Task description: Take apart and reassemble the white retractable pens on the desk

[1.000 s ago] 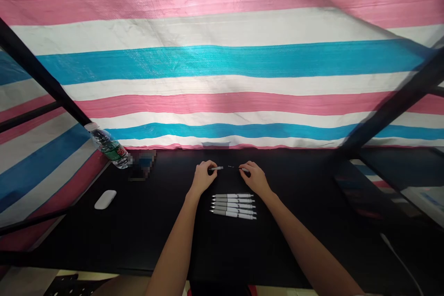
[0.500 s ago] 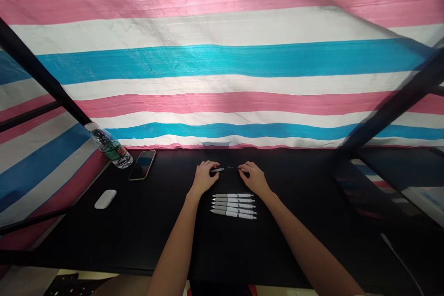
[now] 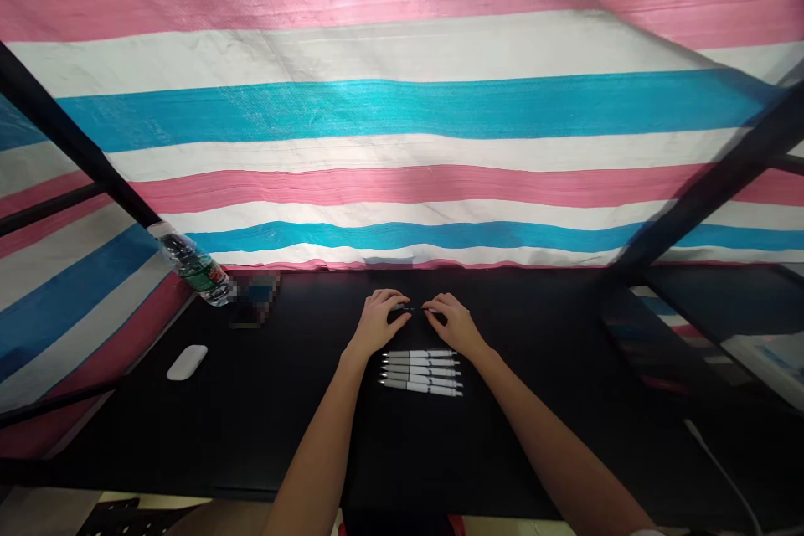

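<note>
Past a row of pens on the black table point(image 3: 540, 435), my two hands face each other a short gap apart. My left hand point(image 3: 377, 322) is curled, its fingertips closed around a small grey pen part that shows only partly. A tiny dark piece lies by its thumb and forefinger, too small to name. My right hand point(image 3: 458, 325) pinches a white pen barrel, most of it hidden behind the fingers. Nearer to me, between my forearms, several white-and-grey pens point(image 3: 420, 372) lie side by side, tips pointing left.
A water bottle point(image 3: 199, 275) leans at the back left beside a pixelated phone point(image 3: 255, 301). In front of them lies a white rounded case point(image 3: 187, 362). Black frame bars point(image 3: 691, 184) and a striped sheet point(image 3: 402, 113) enclose the table. A white cable point(image 3: 722, 469) runs at right.
My left hand has shifted right with the grey part, up to the tiny piece that lay in the gap. My right hand has edged left, so the gap is narrower.
</note>
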A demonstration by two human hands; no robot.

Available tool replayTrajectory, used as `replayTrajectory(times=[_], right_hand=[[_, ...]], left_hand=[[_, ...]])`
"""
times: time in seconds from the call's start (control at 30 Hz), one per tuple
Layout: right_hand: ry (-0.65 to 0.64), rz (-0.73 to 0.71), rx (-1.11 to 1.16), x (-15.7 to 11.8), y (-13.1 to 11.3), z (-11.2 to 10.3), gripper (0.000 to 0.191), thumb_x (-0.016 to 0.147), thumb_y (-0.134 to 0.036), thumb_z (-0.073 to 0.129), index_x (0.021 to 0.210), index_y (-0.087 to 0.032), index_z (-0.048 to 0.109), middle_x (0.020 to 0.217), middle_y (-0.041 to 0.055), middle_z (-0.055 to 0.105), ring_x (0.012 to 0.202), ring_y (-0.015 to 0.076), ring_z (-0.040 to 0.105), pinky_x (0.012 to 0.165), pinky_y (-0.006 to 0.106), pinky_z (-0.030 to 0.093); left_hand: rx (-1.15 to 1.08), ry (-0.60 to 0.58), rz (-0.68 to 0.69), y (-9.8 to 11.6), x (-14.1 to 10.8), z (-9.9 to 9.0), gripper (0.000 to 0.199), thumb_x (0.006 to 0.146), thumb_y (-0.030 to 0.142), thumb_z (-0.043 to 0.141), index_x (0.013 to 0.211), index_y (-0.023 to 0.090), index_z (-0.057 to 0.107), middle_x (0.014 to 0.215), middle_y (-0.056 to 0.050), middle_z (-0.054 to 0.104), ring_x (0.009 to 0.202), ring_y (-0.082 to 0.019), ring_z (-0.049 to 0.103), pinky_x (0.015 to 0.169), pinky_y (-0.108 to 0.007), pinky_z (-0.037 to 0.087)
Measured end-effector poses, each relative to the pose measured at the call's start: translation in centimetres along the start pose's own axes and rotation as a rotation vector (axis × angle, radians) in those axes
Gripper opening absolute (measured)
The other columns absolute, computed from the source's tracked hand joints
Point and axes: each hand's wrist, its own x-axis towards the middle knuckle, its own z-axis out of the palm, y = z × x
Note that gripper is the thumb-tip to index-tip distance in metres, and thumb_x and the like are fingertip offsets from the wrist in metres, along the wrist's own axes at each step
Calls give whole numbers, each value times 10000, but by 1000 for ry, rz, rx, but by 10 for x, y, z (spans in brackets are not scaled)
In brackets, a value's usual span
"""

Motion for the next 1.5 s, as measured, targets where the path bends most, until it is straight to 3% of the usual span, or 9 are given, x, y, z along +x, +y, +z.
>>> replayTrajectory(times=[0.13,0.3,0.53,0.67,0.87,1.0,1.23,1.37,1.5], right_hand=[[-34,-17,19,1,-2,1,225,911,-243,480,985,-238,693,824,74,625,821,224,571,701,352,511],[-49,-17,35,1,0,-1,228,908,-240,485,1003,-234,692,847,77,625,838,227,571,729,369,516],[10,121,-21,-2,24,-9,204,882,-219,499,912,-225,701,839,69,634,840,232,566,741,376,501],[114,272,-87,-5,38,-9,198,847,-237,521,848,-208,718,805,81,630,804,247,568,730,393,495],[230,363,-10,-3,37,-12,264,798,-291,552,966,-199,734,885,88,618,860,243,574,769,378,498],[271,481,274,0,32,-16,269,790,-312,580,981,-196,730,845,65,623,748,196,591,698,338,507],[315,898,1342,8,23,-19,247,867,-324,531,1048,-184,624,770,67,695,664,181,658,515,276,528],[309,1024,1472,11,21,-21,243,924,-253,390,967,-177,617,787,86,706,651,173,671,498,265,537],[271,983,1427,10,19,-20,159,871,-207,503,933,-170,645,789,75,699,683,173,675,533,263,555]], left_hand=[[-35,-2,43,2,1,4,125,869,257,583,910,241,701,1020,-50,660,1025,-221,547,888,-370,382],[-41,43,23,-4,2,3,140,876,259,566,891,234,702,992,-60,660,990,-222,555,896,-382,389],[-110,150,-39,-9,2,-1,133,863,251,571,867,225,701,972,-72,650,974,-220,565,890,-371,439],[-99,84,-6,-10,0,1,116,843,241,592,843,227,708,1015,-75,640,1032,-231,545,925,-395,436],[-54,-17,18,-15,-3,6,94,809,220,623,816,228,717,1150,-75,608,1158,-264,490,982,-434,419],[-72,-21,9,-15,-3,7,89,805,251,640,835,234,722,1136,-77,624,1142,-272,505,982,-443,415],[-185,152,-75,-11,1,3,280,931,336,455,1004,212,696,1010,-81,678,1009,-227,568,908,-376,439],[-158,164,-104,-13,1,2,257,927,302,462,966,213,700,952,-67,695,940,-229,583,867,-369,429],[-109,178,-120,-16,1,4,207,894,243,500,945,208,699,886,-63,687,878,-225,588,825,-361,434]])
